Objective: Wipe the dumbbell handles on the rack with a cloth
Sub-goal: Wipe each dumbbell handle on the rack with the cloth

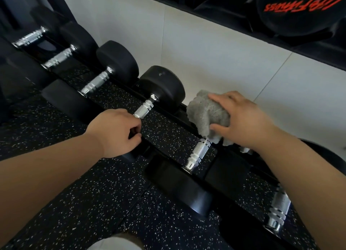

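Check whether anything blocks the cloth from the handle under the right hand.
Nothing visible does. The right hand grips the cloth, whose lower edge meets the far end of the handle; the rest of that handle lies bare. The left hand grips the neighbouring handle, off to the side.

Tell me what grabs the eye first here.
The right hand, centre-right, grips a bunched grey cloth over the far end of a chrome dumbbell handle. The left hand grips the neighbouring handle to its left. Red mirrored lettering stands out at top right.
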`<state>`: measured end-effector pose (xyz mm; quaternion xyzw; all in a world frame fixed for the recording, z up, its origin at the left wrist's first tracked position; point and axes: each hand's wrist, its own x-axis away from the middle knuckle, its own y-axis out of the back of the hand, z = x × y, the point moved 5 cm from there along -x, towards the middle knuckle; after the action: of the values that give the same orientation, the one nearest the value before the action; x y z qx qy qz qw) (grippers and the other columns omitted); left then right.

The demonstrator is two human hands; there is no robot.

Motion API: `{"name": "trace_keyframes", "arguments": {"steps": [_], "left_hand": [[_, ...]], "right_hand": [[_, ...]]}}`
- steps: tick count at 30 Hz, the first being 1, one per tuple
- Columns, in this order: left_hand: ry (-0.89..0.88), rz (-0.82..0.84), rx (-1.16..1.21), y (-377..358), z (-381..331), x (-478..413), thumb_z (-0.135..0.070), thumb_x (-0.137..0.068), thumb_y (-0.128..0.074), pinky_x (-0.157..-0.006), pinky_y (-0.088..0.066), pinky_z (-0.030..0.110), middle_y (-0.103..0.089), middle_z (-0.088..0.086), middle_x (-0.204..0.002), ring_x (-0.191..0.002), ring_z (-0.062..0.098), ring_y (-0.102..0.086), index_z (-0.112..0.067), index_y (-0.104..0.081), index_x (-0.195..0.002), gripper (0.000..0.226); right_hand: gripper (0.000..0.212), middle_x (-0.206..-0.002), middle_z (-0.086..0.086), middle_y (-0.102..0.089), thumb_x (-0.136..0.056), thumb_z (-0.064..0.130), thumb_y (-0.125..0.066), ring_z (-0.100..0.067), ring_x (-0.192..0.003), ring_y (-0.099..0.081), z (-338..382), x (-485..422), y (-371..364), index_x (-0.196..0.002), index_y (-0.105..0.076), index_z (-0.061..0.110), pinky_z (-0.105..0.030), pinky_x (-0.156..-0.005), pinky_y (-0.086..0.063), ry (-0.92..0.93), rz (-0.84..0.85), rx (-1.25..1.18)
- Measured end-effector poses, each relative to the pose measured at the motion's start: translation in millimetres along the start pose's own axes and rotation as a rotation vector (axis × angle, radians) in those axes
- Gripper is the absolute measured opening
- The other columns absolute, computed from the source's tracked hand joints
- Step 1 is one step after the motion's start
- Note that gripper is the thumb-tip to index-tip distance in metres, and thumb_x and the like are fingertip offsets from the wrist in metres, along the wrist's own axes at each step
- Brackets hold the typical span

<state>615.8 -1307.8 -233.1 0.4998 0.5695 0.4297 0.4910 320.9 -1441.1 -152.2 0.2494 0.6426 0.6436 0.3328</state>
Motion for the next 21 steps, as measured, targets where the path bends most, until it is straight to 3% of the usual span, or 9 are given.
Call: {"name": "trace_keyframes", "arguments": {"steps": [3,6,9,13,17,21], "left_hand": [[0.011,0.020,-0.003,-1,0,1,-0.067,-0.082,-0.041,-0.075,-0.054,0.037,-0.057,-0.017,-0.081,-0.085,0.011,-0.058,-0.041,-0.063,-0.089,0.035],[0.021,0.020,-0.013,2,-2,1,-0.067,-0.081,-0.040,-0.073,-0.055,0.037,-0.055,-0.017,-0.080,-0.083,0.010,-0.057,-0.041,-0.063,-0.089,0.036],[0.024,0.016,-0.019,4,-6,2,-0.067,-0.079,-0.037,-0.071,-0.054,0.034,-0.053,-0.016,-0.078,-0.080,0.009,-0.056,-0.040,-0.064,-0.088,0.039],[0.008,0.006,0.004,4,-5,2,-0.067,-0.080,-0.040,-0.071,-0.054,0.035,-0.053,-0.016,-0.077,-0.078,0.009,-0.055,-0.041,-0.061,-0.085,0.034],[-0.031,-0.031,0.025,4,-4,2,-0.064,-0.081,-0.042,-0.070,-0.054,0.036,-0.055,-0.018,-0.074,-0.078,0.007,-0.055,-0.040,-0.063,-0.084,0.032],[-0.068,-0.071,0.021,6,-7,3,-0.061,-0.082,-0.044,-0.068,-0.051,0.033,-0.055,-0.019,-0.069,-0.077,0.007,-0.053,-0.036,-0.066,-0.083,0.032]], "right_hand": [[0.070,-0.123,0.003,-0.061,-0.078,0.060,-0.069,-0.025,-0.110,-0.062,22,-35,6,-0.143,-0.046,0.049,-0.040,-0.093,-0.054,-0.002,0.130,0.131],[0.049,-0.105,0.013,-0.071,-0.068,0.058,-0.064,-0.020,-0.099,-0.065,40,-75,-1,-0.115,-0.066,0.046,-0.039,-0.090,-0.056,-0.027,0.375,0.177],[0.044,-0.104,0.010,-0.074,-0.073,0.065,-0.070,-0.018,-0.095,-0.068,43,-95,-11,-0.108,-0.074,0.039,-0.039,-0.092,-0.056,-0.048,0.541,0.138],[0.061,-0.120,0.012,-0.071,-0.076,0.072,-0.074,-0.017,-0.111,-0.064,23,-69,6,-0.129,-0.067,0.043,-0.034,-0.098,-0.051,-0.005,0.329,-0.047],[0.085,-0.131,0.012,-0.061,-0.073,0.067,-0.078,-0.012,-0.115,-0.058,-5,-4,11,-0.148,-0.040,0.058,-0.024,-0.100,-0.040,0.006,0.085,-0.165],[0.095,-0.134,0.012,-0.060,-0.069,0.067,-0.080,-0.009,-0.114,-0.058,-18,9,5,-0.152,-0.035,0.053,-0.028,-0.104,-0.043,-0.030,0.059,-0.305]]}}
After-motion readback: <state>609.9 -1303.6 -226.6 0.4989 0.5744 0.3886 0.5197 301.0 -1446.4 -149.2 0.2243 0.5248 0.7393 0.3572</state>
